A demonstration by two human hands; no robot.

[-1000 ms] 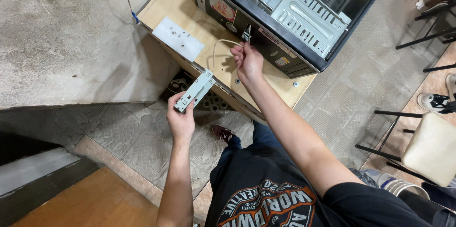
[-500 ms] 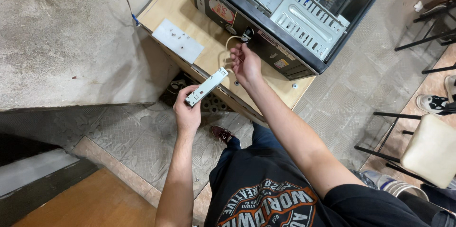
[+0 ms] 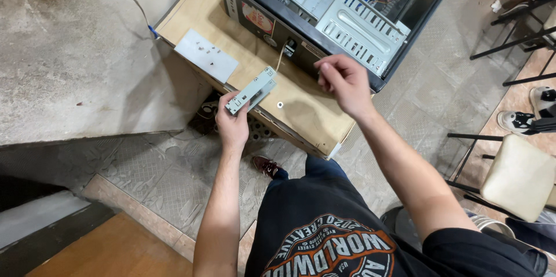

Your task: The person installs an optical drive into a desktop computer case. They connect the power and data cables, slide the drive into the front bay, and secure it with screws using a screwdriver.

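One grey bracket (image 3: 252, 89) in left hand (image 3: 233, 123)

Wooden table (image 3: 315, 116), open computer case (image 3: 347, 16) on it, white plate (image 3: 205, 55), small washer (image 3: 280, 104)

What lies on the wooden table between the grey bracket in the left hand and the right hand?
In the head view, a small round washer lies on the bare wooden table between the grey bracket and the right hand.

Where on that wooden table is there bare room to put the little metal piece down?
Bare wood lies between the white plate and the computer case, and near the table front edge below the right hand. It is crowded around the small washer, beside the bracket in the left hand.
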